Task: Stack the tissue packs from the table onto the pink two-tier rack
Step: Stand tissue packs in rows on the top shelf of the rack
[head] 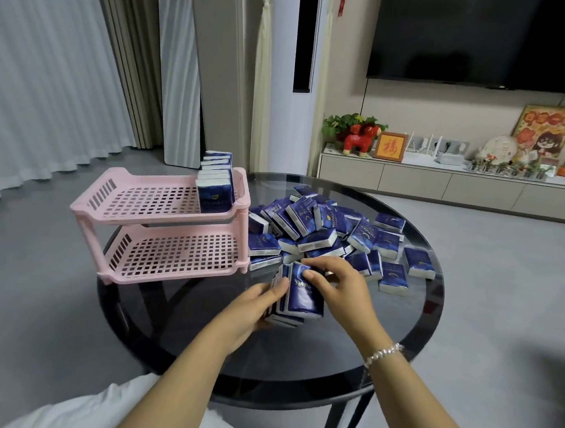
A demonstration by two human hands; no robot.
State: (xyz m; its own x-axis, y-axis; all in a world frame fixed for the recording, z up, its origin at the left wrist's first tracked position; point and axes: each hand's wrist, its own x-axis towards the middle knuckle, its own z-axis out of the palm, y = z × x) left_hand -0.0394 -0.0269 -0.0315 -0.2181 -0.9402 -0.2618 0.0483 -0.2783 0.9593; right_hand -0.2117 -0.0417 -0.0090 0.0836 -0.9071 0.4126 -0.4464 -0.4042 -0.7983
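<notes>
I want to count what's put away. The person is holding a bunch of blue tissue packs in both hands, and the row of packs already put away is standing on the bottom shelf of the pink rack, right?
Not quite. The head view shows the row of packs standing on the top shelf of the pink rack; its bottom shelf holds none. The rest is right: the left hand and right hand hold a bunch of blue tissue packs.

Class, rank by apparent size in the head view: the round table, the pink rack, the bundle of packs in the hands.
1. round table
2. pink rack
3. bundle of packs, though nearest the camera
</notes>
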